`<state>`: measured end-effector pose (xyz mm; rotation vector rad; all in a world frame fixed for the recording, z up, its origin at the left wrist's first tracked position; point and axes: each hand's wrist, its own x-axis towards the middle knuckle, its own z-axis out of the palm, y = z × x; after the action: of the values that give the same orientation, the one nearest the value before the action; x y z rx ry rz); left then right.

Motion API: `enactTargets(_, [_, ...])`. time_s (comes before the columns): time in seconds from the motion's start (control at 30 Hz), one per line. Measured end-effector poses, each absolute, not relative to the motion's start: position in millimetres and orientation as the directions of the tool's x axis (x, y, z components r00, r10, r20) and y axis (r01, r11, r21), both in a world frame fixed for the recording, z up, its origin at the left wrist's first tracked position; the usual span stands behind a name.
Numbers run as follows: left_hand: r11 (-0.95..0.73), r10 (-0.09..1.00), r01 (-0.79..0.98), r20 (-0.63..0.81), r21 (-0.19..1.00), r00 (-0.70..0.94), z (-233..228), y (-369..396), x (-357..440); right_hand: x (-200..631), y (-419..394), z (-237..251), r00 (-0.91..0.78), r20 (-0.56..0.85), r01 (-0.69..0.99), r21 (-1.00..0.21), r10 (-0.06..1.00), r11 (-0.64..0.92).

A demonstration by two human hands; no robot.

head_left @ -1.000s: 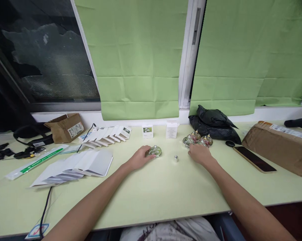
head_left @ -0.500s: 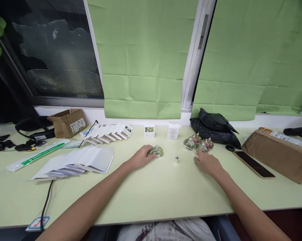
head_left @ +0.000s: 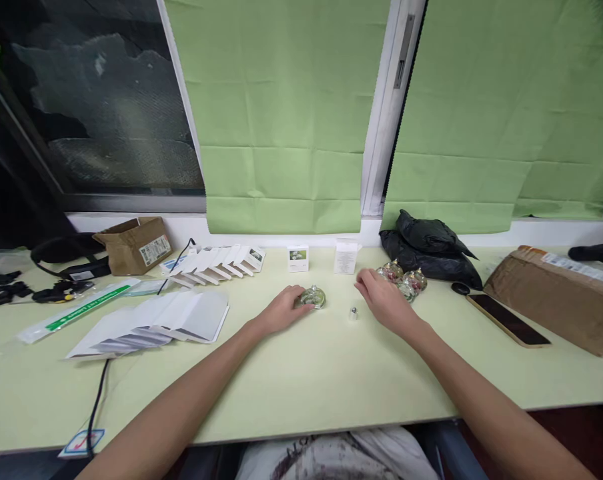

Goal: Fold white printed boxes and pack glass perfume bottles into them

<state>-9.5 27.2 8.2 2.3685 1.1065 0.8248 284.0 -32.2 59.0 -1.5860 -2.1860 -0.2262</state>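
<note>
My left hand [head_left: 281, 310] rests on the pale green table [head_left: 311, 380] with its fingers against a round clear glass bottle [head_left: 313, 297]. My right hand [head_left: 384, 300] hovers with fingers apart, holding nothing, just right of a small silver cap [head_left: 352, 313]. Behind that hand sits a cluster of similar glass bottles [head_left: 404, 280] with coloured contents. Two small white boxes [head_left: 298, 258] [head_left: 345, 256] stand upright near the window sill.
Fanned flat white cartons [head_left: 154, 320] and a second row [head_left: 216, 262] lie at the left, with a brown box [head_left: 134, 244] and black cables [head_left: 11, 290]. A black bag [head_left: 429, 250], a phone [head_left: 506, 319] and a brown parcel [head_left: 566, 300] are at the right.
My right hand has moved left from beside the bottle cluster toward the silver cap. My left hand has stayed on the glass bottle.
</note>
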Motion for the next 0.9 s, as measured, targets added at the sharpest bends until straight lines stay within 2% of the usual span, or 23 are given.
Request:
enactTargets(0.13, [-0.615,0.783,0.560,0.346,0.555,0.517,8.4,27.4,-9.4,252.8,6.6,85.8,-0.458,0.612,0.749,-0.124,0.644,0.650])
enactTargets(0.23, [-0.620,0.779,0.559,0.348,0.550,0.521,9.5,26.6,-8.7,240.6,30.1,77.8,-0.487,0.676,0.627,-0.170,0.552,0.761])
enactTargets(0.33, [-0.619,0.780,0.558,0.347,0.553,0.521,10.4,26.2,-8.1,236.6,38.6,57.0,-0.399,0.743,0.551,-0.274,0.537,0.788])
enactTargets(0.53, [-0.632,0.770,0.560,0.356,0.536,0.529,10.0,26.4,-7.9,236.0,28.3,32.8,-0.334,0.773,0.508,-0.335,0.539,0.794])
enactTargets(0.67, [-0.640,0.765,0.565,0.361,0.521,0.534,9.1,26.0,-7.7,235.3,24.1,26.4,-0.389,0.741,0.497,-0.331,0.547,0.802])
enactTargets(0.9, [-0.673,0.739,0.574,0.379,0.467,0.557,7.4,25.5,-7.2,235.2,27.0,19.5,-0.390,0.744,0.510,-0.316,0.542,0.800])
